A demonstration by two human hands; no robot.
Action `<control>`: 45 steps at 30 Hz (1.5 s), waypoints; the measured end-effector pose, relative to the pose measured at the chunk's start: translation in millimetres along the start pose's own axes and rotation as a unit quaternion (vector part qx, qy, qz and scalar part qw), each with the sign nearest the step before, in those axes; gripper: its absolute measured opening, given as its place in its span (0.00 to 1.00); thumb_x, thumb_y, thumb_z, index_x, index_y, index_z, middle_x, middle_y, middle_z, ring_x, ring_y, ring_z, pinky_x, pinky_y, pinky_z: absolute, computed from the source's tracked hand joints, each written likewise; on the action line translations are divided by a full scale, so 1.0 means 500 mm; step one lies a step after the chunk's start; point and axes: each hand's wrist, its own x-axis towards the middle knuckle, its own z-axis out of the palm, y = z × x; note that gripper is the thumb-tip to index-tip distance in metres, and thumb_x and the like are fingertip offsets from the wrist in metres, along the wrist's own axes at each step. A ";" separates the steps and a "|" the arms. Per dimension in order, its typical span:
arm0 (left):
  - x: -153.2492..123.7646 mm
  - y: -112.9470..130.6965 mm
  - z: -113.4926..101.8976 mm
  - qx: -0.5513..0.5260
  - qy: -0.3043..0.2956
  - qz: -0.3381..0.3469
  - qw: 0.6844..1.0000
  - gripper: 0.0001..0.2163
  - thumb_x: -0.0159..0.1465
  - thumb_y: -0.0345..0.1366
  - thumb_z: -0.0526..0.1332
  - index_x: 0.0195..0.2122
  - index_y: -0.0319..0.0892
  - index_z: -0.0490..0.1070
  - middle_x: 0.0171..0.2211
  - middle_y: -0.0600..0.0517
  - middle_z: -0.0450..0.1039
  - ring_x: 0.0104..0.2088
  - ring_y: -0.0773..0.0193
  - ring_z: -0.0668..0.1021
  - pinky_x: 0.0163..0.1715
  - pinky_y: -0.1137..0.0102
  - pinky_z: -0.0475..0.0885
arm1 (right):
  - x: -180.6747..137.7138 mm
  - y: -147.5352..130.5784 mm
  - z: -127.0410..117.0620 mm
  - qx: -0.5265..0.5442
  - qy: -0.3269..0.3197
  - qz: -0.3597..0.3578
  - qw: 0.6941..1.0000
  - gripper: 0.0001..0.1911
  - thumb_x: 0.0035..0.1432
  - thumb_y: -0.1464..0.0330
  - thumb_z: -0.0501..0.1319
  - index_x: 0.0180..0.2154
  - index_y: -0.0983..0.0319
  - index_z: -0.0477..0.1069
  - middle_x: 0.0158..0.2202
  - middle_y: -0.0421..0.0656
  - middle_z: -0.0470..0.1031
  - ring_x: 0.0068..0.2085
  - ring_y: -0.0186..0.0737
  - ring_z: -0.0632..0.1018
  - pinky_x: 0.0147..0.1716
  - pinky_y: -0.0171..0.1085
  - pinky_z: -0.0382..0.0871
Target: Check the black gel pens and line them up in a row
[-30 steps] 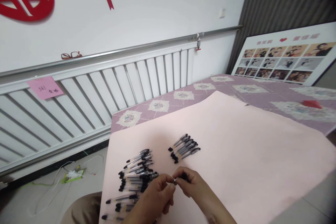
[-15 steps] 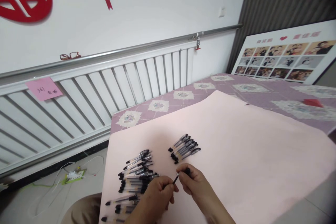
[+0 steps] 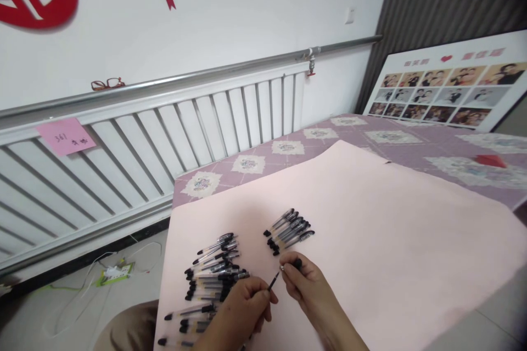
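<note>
My left hand (image 3: 249,304) is closed on a pen (image 3: 273,281), whose thin dark end points up and right. Its tip comes close to my right hand (image 3: 302,282), which pinches a small pen part with a pale, shiny end (image 3: 282,267). A black piece, perhaps a pen cap (image 3: 297,264), shows above the right fingers. Beside and partly behind my left hand lie many black-capped clear pens (image 3: 206,285) in a loose column. A smaller bunch of similar pens (image 3: 290,230) rests just beyond my hands.
Pale pink paper (image 3: 370,241) covers much of the table, over a purple patterned cloth (image 3: 354,134). A radiator (image 3: 185,131) runs along the wall. A red paper item (image 3: 491,160) and a photo board (image 3: 444,90) are at the right. A power strip (image 3: 116,274) lies on the floor.
My right hand has shifted slightly right, away from the left. More of the thin dark end now shows between the hands. The pens on the paper stay put.
</note>
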 end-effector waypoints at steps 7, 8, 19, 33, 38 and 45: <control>-0.004 0.009 0.004 -0.007 0.000 0.007 1.000 0.10 0.56 0.37 0.52 0.34 0.38 0.67 0.16 0.60 0.63 0.13 0.75 0.60 0.14 0.78 0.52 | -0.007 -0.008 0.005 -0.095 -0.036 0.015 0.995 0.09 0.48 0.63 0.62 0.30 0.60 0.67 0.16 0.30 0.57 0.17 0.26 0.53 0.18 0.30 0.44; -0.004 0.010 0.004 -0.008 -0.002 0.012 1.000 0.10 0.56 0.38 0.52 0.34 0.39 0.66 0.17 0.60 0.63 0.13 0.76 0.60 0.14 0.78 0.52 | -0.008 -0.007 0.006 -0.116 -0.043 0.015 0.992 0.07 0.48 0.64 0.62 0.30 0.60 0.68 0.16 0.31 0.60 0.18 0.26 0.55 0.18 0.30 0.45; 0.007 -0.004 0.006 -0.060 0.032 0.025 0.997 0.12 0.56 0.41 0.52 0.35 0.39 0.65 0.16 0.61 0.63 0.11 0.76 0.58 0.11 0.77 0.47 | -0.009 -0.011 0.008 -0.200 -0.038 -0.005 0.979 0.05 0.49 0.66 0.59 0.29 0.61 0.69 0.20 0.34 0.63 0.20 0.27 0.59 0.19 0.30 0.51; 0.019 -0.009 0.012 -0.138 0.032 0.026 0.990 0.17 0.51 0.51 0.60 0.26 0.41 0.61 0.18 0.59 0.66 0.09 0.77 0.59 0.10 0.77 0.47 | -0.015 -0.014 0.020 -0.279 -0.081 -0.076 0.954 0.03 0.52 0.69 0.59 0.28 0.60 0.70 0.28 0.37 0.67 0.30 0.34 0.68 0.31 0.33 0.62; 0.019 -0.013 0.004 -0.163 0.045 0.051 0.984 0.15 0.55 0.48 0.59 0.27 0.40 0.63 0.19 0.59 0.66 0.11 0.78 0.58 0.11 0.77 0.47 | -0.010 0.000 0.022 -0.140 -0.047 -0.002 0.989 0.12 0.55 0.61 0.56 0.39 0.59 0.71 0.28 0.38 0.69 0.23 0.30 0.66 0.24 0.33 0.61; 0.027 0.010 0.016 -0.120 0.109 0.082 0.983 0.12 0.57 0.45 0.57 0.28 0.40 0.64 0.15 0.61 0.58 0.13 0.76 0.58 0.14 0.77 0.51 | -0.014 0.017 0.026 -0.118 -0.003 -0.047 0.992 0.22 0.54 0.53 0.56 0.45 0.59 0.72 0.46 0.48 0.73 0.50 0.47 0.70 0.49 0.44 0.63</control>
